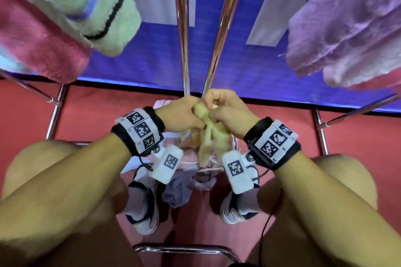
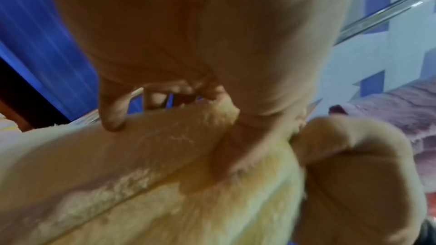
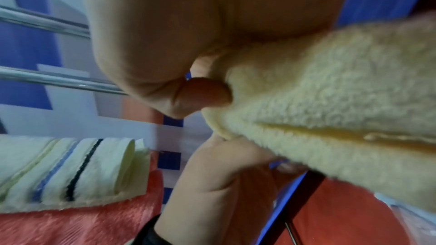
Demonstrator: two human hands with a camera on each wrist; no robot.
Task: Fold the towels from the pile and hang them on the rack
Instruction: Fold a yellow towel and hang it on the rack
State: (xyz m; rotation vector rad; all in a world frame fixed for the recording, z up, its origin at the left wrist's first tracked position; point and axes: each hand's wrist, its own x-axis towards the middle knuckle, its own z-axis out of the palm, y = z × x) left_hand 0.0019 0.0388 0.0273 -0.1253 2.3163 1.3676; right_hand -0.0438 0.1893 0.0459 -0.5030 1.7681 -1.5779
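Pinching yellow towel (image 1: 211,134), both hands, seemingly bunched

Right hand (image 3: 188,44) pinching yellow towel (image 3: 330,90) at centre; left hand (image 3: 212,183) below; striped towel (image 3: 70,170) lower left

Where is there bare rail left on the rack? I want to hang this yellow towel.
Free: the two middle rails, between the striped towel and the purple towel. Crowded: both sides, and the pile under both hands.

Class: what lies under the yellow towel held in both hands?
Under the yellow towel, a pile of pink and grey towels sits on the red floor. The towel and both hands cover the pile's middle.
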